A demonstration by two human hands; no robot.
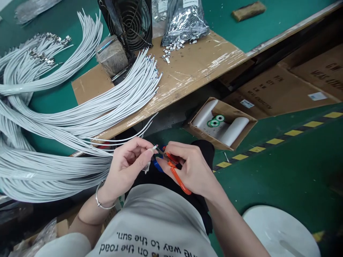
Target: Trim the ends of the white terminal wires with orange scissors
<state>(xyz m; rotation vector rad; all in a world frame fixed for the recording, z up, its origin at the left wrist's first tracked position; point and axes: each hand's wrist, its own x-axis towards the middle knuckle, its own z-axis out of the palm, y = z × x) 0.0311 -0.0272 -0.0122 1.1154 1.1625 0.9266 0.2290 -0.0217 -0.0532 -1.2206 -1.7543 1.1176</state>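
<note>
On the green-topped table, thick bundles of long, pale-grey round cables are heaped; strands could be dragged loose by a tug. By the right hand, an orange-handled metal hand tool is gripped; its bite cannot be told. By the left hand, a slim white cable end is pinched near the tool's nose; a nicked wire or fingertip could be caused by misaim.

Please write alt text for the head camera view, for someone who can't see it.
A person's left hand pinches what looks like a white cable end, while the right hand holds an orange-handled tool close to it. Bundles of white cables lie across a green worktable.
</note>
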